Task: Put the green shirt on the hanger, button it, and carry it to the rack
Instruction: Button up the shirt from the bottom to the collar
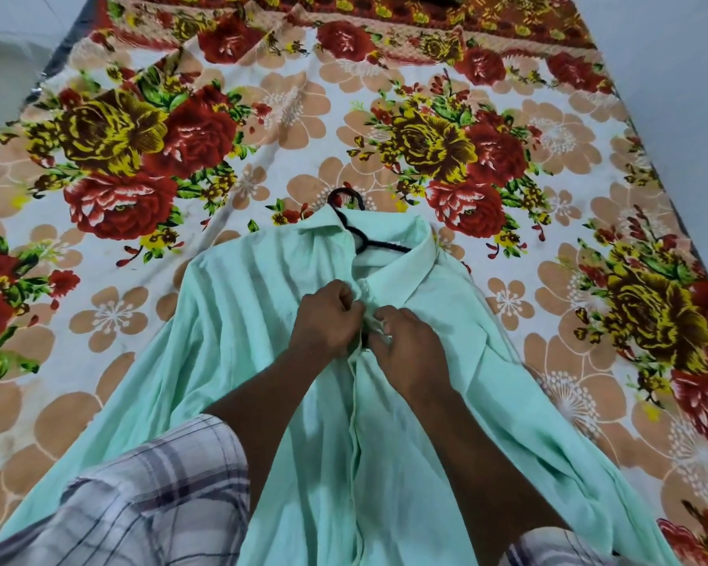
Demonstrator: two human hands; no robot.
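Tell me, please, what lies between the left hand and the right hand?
In the head view, only a fold of the green shirt, at its front opening, lies between the left hand and the right hand; both pinch it.

Even soft indoor light, faint shadows, slight blur, wide-angle edge distortion

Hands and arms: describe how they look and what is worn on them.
Both the left hand and right hand are bare: no gloves, rings or watch show. The left sleeve is loose checked fabric, white with grey and dark lines, ending near the elbow; the right sleeve, only partly in view, matches.
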